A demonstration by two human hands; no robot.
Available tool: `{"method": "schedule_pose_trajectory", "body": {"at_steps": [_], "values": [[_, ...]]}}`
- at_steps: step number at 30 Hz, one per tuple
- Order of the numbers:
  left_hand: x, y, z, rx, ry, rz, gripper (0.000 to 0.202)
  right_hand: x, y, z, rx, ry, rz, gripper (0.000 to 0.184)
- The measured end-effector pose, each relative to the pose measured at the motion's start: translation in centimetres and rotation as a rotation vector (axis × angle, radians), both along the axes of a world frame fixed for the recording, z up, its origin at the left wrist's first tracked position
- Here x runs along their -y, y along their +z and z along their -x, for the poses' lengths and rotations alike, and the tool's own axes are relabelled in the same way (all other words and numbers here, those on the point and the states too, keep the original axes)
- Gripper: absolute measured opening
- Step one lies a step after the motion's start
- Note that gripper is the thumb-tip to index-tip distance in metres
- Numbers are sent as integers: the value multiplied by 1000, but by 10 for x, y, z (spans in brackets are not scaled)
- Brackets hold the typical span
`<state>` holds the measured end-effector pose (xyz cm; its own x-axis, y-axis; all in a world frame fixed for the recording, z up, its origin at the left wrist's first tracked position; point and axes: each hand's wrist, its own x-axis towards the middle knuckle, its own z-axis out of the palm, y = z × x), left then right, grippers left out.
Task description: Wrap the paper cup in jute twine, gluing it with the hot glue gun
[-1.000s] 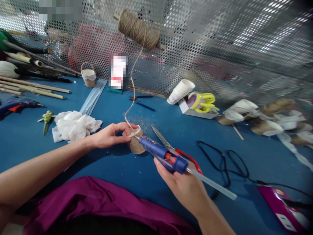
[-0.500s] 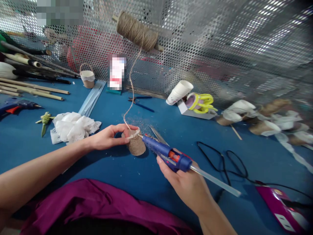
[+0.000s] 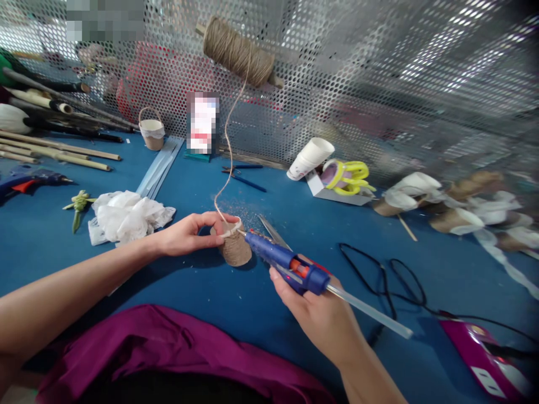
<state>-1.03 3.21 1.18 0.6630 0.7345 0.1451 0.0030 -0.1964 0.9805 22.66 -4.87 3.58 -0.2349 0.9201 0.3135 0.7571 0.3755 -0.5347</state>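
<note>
Glue gun (image 3: 290, 265) nozzle against twine-wrapped cup (image 3: 233, 247)

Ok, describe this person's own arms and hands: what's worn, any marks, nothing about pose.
The left hand and right hand are bare: no gloves, rings, watch or bracelet show. The left forearm and right forearm are uncovered to the picture's edge, with no sleeve in view. A magenta garment lies below them.

Bare forearms (image 3: 84, 286); a magenta garment (image 3: 168, 348) (softly creased) covers the lap
</note>
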Motion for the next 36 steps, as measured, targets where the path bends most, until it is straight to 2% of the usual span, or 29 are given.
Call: {"method": "schedule_pose_trajectory", "body": {"at_steps": [10,29,36], "values": [[1,1,0,-17,13,-13,10,5,3,4,161,31,-78,7],[0,-1,-1,-20,3,-41,10,7,6,10,125,25,-62,11],[0,-4,0,-15,9,-33,9,9,-3,4,82,23,11,11]]}}
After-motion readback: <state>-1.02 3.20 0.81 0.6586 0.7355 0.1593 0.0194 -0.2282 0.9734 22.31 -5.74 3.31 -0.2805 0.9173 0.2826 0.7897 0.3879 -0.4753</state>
